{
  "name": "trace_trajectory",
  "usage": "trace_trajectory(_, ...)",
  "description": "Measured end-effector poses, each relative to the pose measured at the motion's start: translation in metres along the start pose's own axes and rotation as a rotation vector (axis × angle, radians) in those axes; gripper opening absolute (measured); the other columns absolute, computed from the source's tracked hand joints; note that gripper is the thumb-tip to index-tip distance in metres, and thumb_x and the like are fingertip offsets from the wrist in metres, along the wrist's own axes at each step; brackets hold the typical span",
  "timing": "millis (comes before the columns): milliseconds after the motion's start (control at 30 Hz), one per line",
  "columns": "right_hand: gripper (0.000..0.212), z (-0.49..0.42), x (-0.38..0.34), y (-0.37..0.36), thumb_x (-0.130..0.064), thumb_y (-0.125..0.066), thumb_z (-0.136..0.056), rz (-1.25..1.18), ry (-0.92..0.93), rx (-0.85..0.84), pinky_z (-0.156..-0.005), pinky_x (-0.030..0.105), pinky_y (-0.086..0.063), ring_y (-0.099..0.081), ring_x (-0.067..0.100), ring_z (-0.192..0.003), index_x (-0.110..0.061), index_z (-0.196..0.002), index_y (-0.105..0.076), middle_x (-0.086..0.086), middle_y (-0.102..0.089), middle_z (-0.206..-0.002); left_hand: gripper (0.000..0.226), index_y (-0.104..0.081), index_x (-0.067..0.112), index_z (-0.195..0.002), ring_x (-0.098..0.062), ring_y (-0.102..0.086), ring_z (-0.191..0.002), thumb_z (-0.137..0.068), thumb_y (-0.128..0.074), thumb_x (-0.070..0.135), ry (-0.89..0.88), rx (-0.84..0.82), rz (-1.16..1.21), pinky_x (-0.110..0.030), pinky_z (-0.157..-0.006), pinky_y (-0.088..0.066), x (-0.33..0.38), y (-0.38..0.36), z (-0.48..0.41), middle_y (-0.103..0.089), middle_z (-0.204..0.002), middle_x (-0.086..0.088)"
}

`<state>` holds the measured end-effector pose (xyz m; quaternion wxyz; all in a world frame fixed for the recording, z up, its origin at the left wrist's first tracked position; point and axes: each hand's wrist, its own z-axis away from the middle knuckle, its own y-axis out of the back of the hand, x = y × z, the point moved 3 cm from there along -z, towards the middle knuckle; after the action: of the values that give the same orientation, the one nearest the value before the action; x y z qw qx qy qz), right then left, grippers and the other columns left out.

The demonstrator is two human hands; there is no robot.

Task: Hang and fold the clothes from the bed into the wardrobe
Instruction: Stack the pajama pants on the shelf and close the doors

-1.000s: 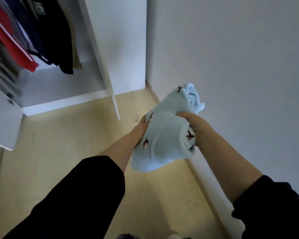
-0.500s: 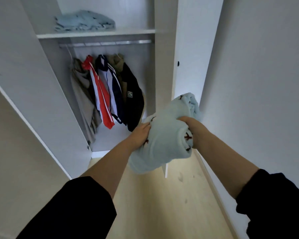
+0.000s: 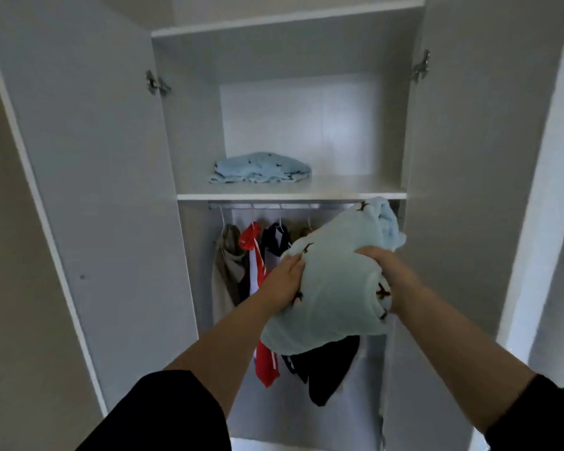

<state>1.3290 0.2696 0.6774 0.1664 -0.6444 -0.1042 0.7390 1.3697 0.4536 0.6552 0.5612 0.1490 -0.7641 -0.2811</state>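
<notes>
In the open wardrobe (image 3: 111,157), a folded light-blue garment (image 3: 261,167) lies on the shelf (image 3: 349,190), above hanging clothes (image 3: 258,255) (red, navy, black). The left hand (image 3: 282,281) grips a rolled light-blue bundle (image 3: 336,288); the right hand (image 3: 378,258) curls fingers over it.

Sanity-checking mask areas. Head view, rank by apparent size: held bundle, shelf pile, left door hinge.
1. held bundle, nearest the camera, so its real size against the shelf pile is unsure
2. shelf pile
3. left door hinge
</notes>
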Motion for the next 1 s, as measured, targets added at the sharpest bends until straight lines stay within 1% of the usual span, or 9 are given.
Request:
trace_trajectory(200, 0.016, -0.125, -0.047, -0.086, -0.016, -0.058, -0.085, -0.059, 0.161, -0.11, -0.069, 0.035, -0.051, -0.063, 0.03, -0.07, -0.009, -0.097, -0.067, 0.013, -0.067, -0.079, 0.049, -0.029, 0.019, -0.15, -0.016, -0.011, -0.147, -0.104, -0.031, 0.036, -0.073, 0.236, -0.092, -0.023, -0.114, -0.004, -0.015, 0.1, -0.121, -0.014, -0.16, -0.005)
trace_trajectory(367, 0.023, -0.22, -0.065, -0.141, -0.018, -0.056, -0.084, -0.097, 0.3, -0.201, -0.05, 0.027, -0.054, -0.07, 0.022, -0.059, -0.014, -0.076, -0.077, 0.007, -0.072, -0.071, 0.051, -0.022, 0.019, -0.151, -0.017, -0.008, -0.147, -0.104, -0.031, 0.035, -0.211, 0.338, -0.225, -0.02, -0.113, -0.002, -0.042, 0.163, -0.212, -0.005, -0.161, -0.005)
trace_trajectory(533, 0.03, -0.312, -0.094, -0.211, -0.024, -0.064, -0.069, -0.122, 0.46, -0.268, -0.054, 0.03, -0.056, -0.072, 0.024, -0.07, -0.014, -0.097, -0.07, 0.007, -0.074, -0.084, 0.05, -0.021, 0.018, -0.151, -0.021, -0.01, -0.147, -0.104, -0.029, 0.033, -0.386, 0.509, -0.399, -0.041, -0.119, -0.01, -0.06, 0.241, -0.296, -0.006, -0.16, -0.008)
trace_trajectory(633, 0.02, -0.377, -0.12, -0.268, -0.02, -0.058, -0.078, -0.135, 0.471, -0.315, -0.056, 0.03, -0.056, -0.072, 0.022, -0.07, -0.016, -0.089, -0.075, 0.004, -0.074, -0.08, 0.052, -0.02, 0.02, -0.152, -0.022, 0.0, -0.148, -0.103, -0.025, 0.037, -0.346, 0.617, -0.646, -0.048, -0.118, -0.006, -0.066, 0.302, -0.349, 0.001, -0.161, -0.004)
trace_trajectory(733, 0.036, -0.446, -0.129, -0.326, -0.02, -0.049, -0.092, -0.11, 0.404, -0.349, -0.055, 0.028, -0.056, -0.072, 0.02, -0.069, -0.015, -0.073, -0.079, 0.004, -0.074, -0.076, 0.051, -0.029, 0.019, -0.149, -0.025, 0.004, -0.147, -0.102, -0.026, 0.039, -0.26, 0.688, -0.878, -0.052, -0.115, -0.004, -0.08, 0.363, -0.404, 0.0, -0.161, -0.002)
trace_trajectory(800, 0.035, -0.492, -0.118, -0.346, -0.02, -0.047, -0.096, -0.028, 0.287, -0.386, -0.055, 0.024, -0.055, -0.071, 0.019, -0.069, -0.008, -0.08, -0.076, 0.007, -0.073, -0.072, 0.049, -0.034, 0.02, -0.146, -0.026, -0.002, -0.147, -0.101, -0.026, 0.038, -0.178, 0.623, -0.959, -0.053, -0.115, -0.006, -0.103, 0.383, -0.441, -0.01, -0.16, -0.001)
trace_trajectory(867, 0.03, -0.547, -0.098, -0.349, -0.017, -0.061, -0.092, 0.332, 0.243, -0.349, -0.081, 0.02, -0.05, -0.065, 0.02, -0.1, 0.001, -0.115, -0.063, 0.014, -0.07, -0.1, 0.048, -0.032, 0.022, -0.145, -0.025, -0.011, -0.145, -0.101, -0.024, 0.038, -0.104, 0.458, -0.992, -0.053, -0.113, -0.011, -0.14, 0.375, -0.471, -0.021, -0.156, -0.002)
trace_trajectory(933, 0.07, -0.587, -0.084, -0.347, -0.009, -0.074, -0.081, 0.677, 0.218, -0.275, -0.103, 0.016, -0.027, -0.041, 0.021, -0.133, 0.002, -0.14, -0.038, 0.015, -0.043, -0.144, 0.053, -0.023, 0.022, -0.15, -0.025, -0.011, -0.145, -0.102, -0.02, 0.042, -0.031, 0.25, -1.015, -0.05, -0.114, -0.01, -0.18, 0.353, -0.491, -0.017, -0.158, -0.002)
trace_trajectory(1000, 0.077, -0.604, -0.081, -0.336, -0.009, -0.074, -0.08, 0.947, 0.241, -0.275, -0.105, 0.014, -0.017, -0.03, 0.023, -0.14, 0.0, -0.143, -0.031, 0.013, -0.03, -0.151, 0.057, -0.016, 0.023, -0.153, -0.027, -0.01, -0.146, -0.102, -0.016, 0.047, 0.039, 0.125, -0.935, -0.046, -0.116, -0.008, -0.206, 0.342, -0.507, -0.011, -0.16, -0.004)
